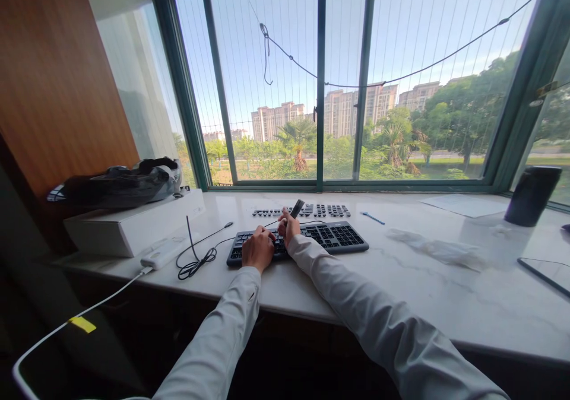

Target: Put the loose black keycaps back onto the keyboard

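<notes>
A white, grey-veined tabletop (449,299) carries a black keyboard (345,237) near its front edge, with loose keycaps (320,210) in rows just behind. Left lie 1 coiled cable (195,267), 1 white power strip (164,253) and 1 white box (155,219); right, 1 blue stick (373,218), crumpled clear plastic (439,250), 1 pale sheet (465,205) and 1 dark cylinder (533,196).
</notes>
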A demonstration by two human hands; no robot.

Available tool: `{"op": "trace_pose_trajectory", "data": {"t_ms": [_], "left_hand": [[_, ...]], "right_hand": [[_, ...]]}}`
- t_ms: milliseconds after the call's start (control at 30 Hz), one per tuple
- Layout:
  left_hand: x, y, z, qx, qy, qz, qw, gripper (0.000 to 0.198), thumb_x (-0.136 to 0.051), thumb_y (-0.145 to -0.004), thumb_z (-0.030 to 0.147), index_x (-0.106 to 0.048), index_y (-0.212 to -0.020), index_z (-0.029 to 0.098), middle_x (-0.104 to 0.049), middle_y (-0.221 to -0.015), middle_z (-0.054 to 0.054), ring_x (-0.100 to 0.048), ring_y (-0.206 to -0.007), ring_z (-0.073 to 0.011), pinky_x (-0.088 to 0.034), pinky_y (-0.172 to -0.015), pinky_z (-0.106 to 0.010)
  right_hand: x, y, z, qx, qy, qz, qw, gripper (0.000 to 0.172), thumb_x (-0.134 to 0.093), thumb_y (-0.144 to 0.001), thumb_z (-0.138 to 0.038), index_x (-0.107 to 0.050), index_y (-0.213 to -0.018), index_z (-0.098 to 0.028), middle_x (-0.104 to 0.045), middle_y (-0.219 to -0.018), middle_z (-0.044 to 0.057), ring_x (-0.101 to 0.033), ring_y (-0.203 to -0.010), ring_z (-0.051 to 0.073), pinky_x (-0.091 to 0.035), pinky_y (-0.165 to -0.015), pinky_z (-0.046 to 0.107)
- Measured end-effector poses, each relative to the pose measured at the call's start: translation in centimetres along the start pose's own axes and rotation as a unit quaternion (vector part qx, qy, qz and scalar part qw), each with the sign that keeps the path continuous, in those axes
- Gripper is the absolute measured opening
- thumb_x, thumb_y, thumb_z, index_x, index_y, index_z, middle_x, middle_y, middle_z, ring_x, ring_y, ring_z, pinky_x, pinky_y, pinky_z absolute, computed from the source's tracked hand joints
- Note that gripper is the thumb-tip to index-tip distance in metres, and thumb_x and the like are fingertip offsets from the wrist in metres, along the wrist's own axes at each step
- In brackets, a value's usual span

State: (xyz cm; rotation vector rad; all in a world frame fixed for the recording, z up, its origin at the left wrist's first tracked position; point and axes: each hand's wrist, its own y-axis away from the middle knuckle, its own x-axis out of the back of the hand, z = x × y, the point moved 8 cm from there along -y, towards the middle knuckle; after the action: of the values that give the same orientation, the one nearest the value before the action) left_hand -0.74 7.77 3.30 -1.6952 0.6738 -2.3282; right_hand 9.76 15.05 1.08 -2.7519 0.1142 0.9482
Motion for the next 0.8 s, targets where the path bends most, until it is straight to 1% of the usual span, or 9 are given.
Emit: {"op": "trace_pose_trajectory", "data": {"t_ms": [133, 267, 333, 500, 633, 800], "left_hand": [[-0.1, -0.1, 0.0, -0.002, -0.003, -0.004, 1.0, 0.03, -0.039, -0.09, 0.017, -0.068, -0.094, 0.024, -0.059, -0.112, -0.004, -0.063, -0.086, -0.0179, -0.045, -0.076, -0.03], [-0.1, -0.2, 0.0, -0.002, 0.003, -0.011, 1.0, 0.029, -0.041, -0.088, 0.016, -0.068, -0.095, 0.024, -0.059, -0.113, -0.005, -0.063, -0.089, -0.0183, -0.045, -0.077, -0.03], [-0.2, -0.2, -0.1, -0.002, 0.007, -0.013, 1.0, 0.03, -0.041, -0.087, 0.015, -0.068, -0.096, 0.023, -0.059, -0.114, -0.005, -0.063, -0.09, -0.0185, -0.045, -0.078, -0.03], [-0.1, -0.2, -0.1, -0.001, 0.011, -0.011, 1.0, 0.03, -0.041, -0.088, 0.015, -0.068, -0.095, 0.024, -0.059, -0.113, -0.005, -0.063, -0.089, -0.0186, -0.045, -0.079, -0.031], [-0.1, -0.2, -0.1, 0.0, 0.009, -0.014, 1.0, 0.03, -0.041, -0.088, 0.015, -0.069, -0.096, 0.024, -0.058, -0.114, -0.005, -0.063, -0.091, -0.0181, -0.046, -0.08, -0.03], [-0.3, -0.2, -0.2, 0.002, 0.021, -0.016, 1.0, 0.03, -0.041, -0.089, 0.016, -0.069, -0.096, 0.023, -0.059, -0.114, -0.006, -0.063, -0.09, -0.0178, -0.045, -0.08, -0.029]], "right_hand": [[-0.2, 0.4, -0.2, -0.02, -0.021, 0.007, 1.0, 0.051, -0.062, -0.074, -0.063, -0.037, -0.058, -0.021, -0.022, -0.037, -0.011, -0.017, -0.033, 0.004, -0.012, -0.034, 0.02], [-0.2, 0.4, 0.0, -0.039, -0.03, 0.028, 0.998, 0.056, -0.062, -0.077, -0.058, -0.024, -0.058, -0.023, -0.017, -0.04, -0.011, -0.014, -0.033, 0.004, -0.011, -0.032, 0.021], [-0.1, 0.3, 0.3, -0.043, -0.033, 0.038, 0.998, 0.056, -0.062, -0.079, -0.054, -0.02, -0.057, -0.023, -0.015, -0.042, -0.011, -0.013, -0.034, 0.004, -0.011, -0.032, 0.022], [0.1, -0.2, 1.0, -0.042, -0.031, 0.051, 0.997, 0.053, -0.061, -0.082, -0.049, -0.022, -0.057, -0.023, -0.018, -0.045, -0.01, -0.016, -0.034, 0.004, -0.013, -0.032, 0.022], [0.2, -0.5, 0.9, -0.034, -0.024, 0.059, 0.997, 0.05, -0.06, -0.082, -0.046, -0.022, -0.058, -0.023, -0.018, -0.046, -0.01, -0.015, -0.035, 0.004, -0.013, -0.033, 0.022], [0.2, -0.5, 0.8, -0.042, -0.005, 0.072, 0.997, 0.048, -0.061, -0.082, -0.043, -0.025, -0.058, -0.023, -0.02, -0.046, -0.011, -0.015, -0.035, 0.003, -0.012, -0.033, 0.022]]}}
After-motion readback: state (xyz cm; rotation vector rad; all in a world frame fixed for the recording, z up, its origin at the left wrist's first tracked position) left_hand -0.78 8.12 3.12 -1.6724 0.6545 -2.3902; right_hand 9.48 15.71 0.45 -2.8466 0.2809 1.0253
